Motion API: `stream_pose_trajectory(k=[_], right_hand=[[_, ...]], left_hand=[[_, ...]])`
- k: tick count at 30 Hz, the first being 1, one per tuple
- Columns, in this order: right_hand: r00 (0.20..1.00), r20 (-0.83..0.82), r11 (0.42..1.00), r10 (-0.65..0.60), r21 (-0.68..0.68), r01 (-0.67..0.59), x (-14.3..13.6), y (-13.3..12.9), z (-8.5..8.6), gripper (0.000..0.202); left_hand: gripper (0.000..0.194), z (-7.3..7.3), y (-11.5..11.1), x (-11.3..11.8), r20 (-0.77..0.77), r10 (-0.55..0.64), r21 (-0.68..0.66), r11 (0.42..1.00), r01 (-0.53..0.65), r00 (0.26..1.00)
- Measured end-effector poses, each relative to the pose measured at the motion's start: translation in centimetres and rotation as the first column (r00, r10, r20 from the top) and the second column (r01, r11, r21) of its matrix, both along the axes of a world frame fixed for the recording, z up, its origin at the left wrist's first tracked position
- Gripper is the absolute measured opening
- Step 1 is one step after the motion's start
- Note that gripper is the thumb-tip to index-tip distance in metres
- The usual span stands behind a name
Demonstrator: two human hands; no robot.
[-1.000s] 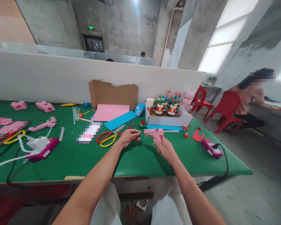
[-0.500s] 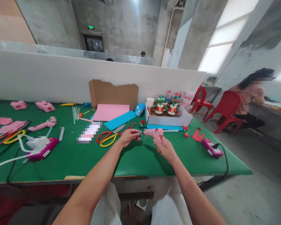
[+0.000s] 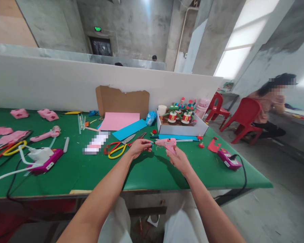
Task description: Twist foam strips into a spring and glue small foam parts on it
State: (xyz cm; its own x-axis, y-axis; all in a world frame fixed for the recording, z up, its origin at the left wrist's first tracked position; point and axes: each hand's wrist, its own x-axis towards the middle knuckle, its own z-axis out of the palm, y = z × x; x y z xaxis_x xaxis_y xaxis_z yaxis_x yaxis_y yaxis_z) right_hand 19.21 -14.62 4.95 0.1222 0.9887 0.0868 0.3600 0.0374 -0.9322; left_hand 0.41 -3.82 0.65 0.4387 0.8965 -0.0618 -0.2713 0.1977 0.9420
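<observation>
Pink plastic forms the glue gun [image 3: 170, 145] in the right hand [image 3: 178, 159], whose fingers curl around its handle. Its nozzle points at the left hand [image 3: 140, 149], where thumb and fingertips pinch a small blue piece [image 3: 151, 144]. That piece sits at the very ends of the fingers, just beside the nozzle; whether they touch is too small to tell. Scissors [image 3: 118, 152] lie left of the left hand on the green table [image 3: 152, 177].
</observation>
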Motion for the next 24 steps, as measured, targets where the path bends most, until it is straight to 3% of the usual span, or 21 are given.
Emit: stream_pose_trajectory(k=[10,24], right_hand=[[0.999,0.017,0.999,-0.029,-0.02,0.029,-0.2,-0.5,1.1,0.026],[0.996,-0.084,0.999,-0.026,-0.042,0.023,0.0,-0.6,0.8,0.029]], left_hand=[[0.042,-0.2,0.1,0.0,-0.009,0.005,0.019,1.0,-0.005,1.0],[0.046,-0.4,0.4,0.0,0.009,0.008,0.027,1.0,-0.008,1.0]])
